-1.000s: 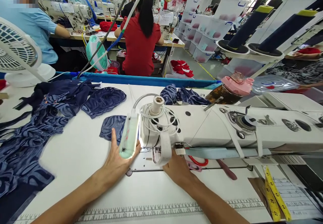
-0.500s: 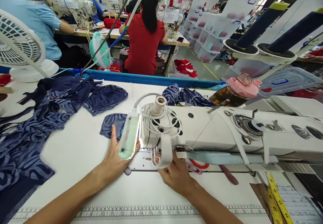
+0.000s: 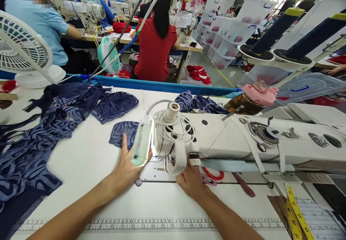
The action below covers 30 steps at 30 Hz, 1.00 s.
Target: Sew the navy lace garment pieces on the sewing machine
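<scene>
A white sewing machine [image 3: 216,131] reaches in from the right, its head over a metal plate [image 3: 154,174]. My left hand [image 3: 127,168] lies with fingers spread left of the needle area, partly behind a pale green lamp [image 3: 142,142], its raised finger at the edge of a dark blue patterned cup piece [image 3: 123,133]. Beside the needle area on the right is my right hand [image 3: 191,180], its fingers bent and mostly hidden by the machine head; what they hold, if anything, is hidden. Another cup piece [image 3: 116,106] lies farther back.
Dark blue patterned fabric [image 3: 40,142] is heaped at the left. Red-handled scissors [image 3: 214,175] lie right of my right hand. A printed ruler [image 3: 151,226] runs along the front edge. A pink-lidded jug [image 3: 251,97], a fan [image 3: 24,48] and people at machines are farther off.
My right hand has shifted slightly right and its fingers look more drawn together. My left hand stays almost in place beside the lamp. The whole view has moved slightly.
</scene>
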Motion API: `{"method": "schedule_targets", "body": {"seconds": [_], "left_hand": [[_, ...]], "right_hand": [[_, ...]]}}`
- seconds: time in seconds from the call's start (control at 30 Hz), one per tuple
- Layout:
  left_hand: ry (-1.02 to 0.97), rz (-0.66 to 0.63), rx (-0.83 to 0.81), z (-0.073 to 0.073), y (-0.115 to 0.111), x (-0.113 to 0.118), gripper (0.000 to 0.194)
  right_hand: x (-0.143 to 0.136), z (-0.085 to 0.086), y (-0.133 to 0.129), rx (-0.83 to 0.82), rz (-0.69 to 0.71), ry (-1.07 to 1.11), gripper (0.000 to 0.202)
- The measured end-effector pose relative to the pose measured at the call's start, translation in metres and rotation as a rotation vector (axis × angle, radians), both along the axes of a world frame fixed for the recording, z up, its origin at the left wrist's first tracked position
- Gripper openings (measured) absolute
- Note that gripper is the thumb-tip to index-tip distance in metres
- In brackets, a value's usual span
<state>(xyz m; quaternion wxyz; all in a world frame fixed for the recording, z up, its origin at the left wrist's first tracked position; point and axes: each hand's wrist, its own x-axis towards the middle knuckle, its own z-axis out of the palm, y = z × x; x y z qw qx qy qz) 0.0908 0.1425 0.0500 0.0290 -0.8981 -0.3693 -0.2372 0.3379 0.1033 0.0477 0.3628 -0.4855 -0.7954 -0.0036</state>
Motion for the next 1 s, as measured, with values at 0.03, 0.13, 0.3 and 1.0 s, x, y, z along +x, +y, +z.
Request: {"method": "schedule_targets", "body": {"seconds": [0.03, 0.13, 0.3, 1.0], "left_hand": [[0.013, -0.014, -0.013, 0.0, 0.001, 0.0, 0.029], [0.033, -0.041, -0.036, -0.001, 0.003, -0.001, 0.036], [0.071, -0.05, -0.056, 0.003, 0.0, 0.0, 0.042], [0.13, -0.007, -0.04, -0.001, -0.006, 0.002, 0.053]], "right_hand": [[0.0, 0.001, 0.001, 0.002, -0.021, -0.013, 0.029], [-0.002, 0.004, 0.004, 0.007, -0.039, -0.024, 0.028], [-0.006, 0.012, 0.006, 0.037, -0.043, -0.013, 0.026], [-0.005, 0.008, -0.002, 0.076, 0.05, 0.019, 0.024]]}}
